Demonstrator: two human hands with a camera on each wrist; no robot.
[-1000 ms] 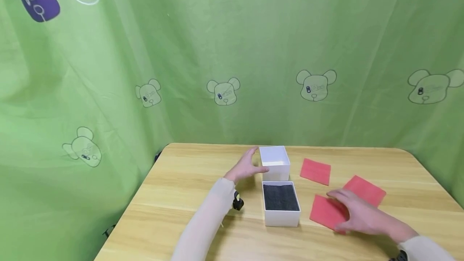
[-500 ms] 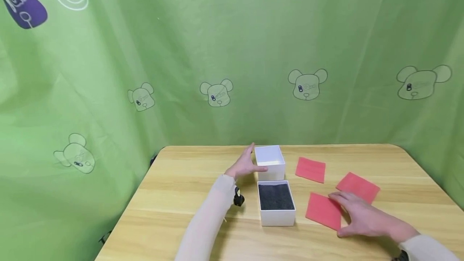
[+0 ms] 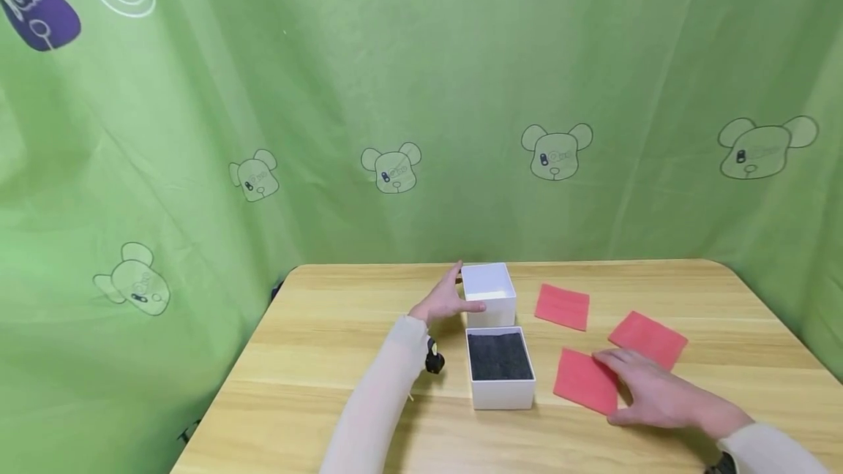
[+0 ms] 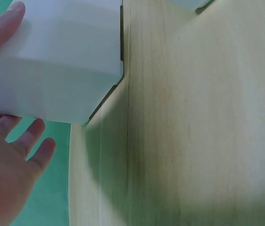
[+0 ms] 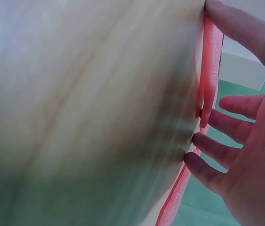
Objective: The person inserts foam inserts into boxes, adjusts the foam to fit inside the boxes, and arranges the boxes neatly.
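An open-topped white box (image 3: 490, 309) stands at the back of the table. My left hand (image 3: 444, 300) holds it from the left, thumb on its front wall; in the left wrist view the fingers (image 4: 33, 136) lie along another side, partly apart from it. In front stands a second white box (image 3: 503, 395) with a dark cloth-like filling (image 3: 500, 357). A red foam square (image 3: 585, 380) lies flat to the right. My right hand (image 3: 658, 390) spans its right edge, thumb at the near corner and fingers at the far one. The right wrist view shows the thumb (image 5: 245, 28) touching its end.
Two more red squares lie flat: one at the back (image 3: 562, 306) near the rear box, another at the right (image 3: 648, 339) just beyond my right hand. A green printed curtain (image 3: 461, 93) hangs behind the wooden table (image 3: 316, 357).
The head view has shifted slightly, moving everything left. My right hand has settled against the near red square's edge. My left hand stays at the rear box.
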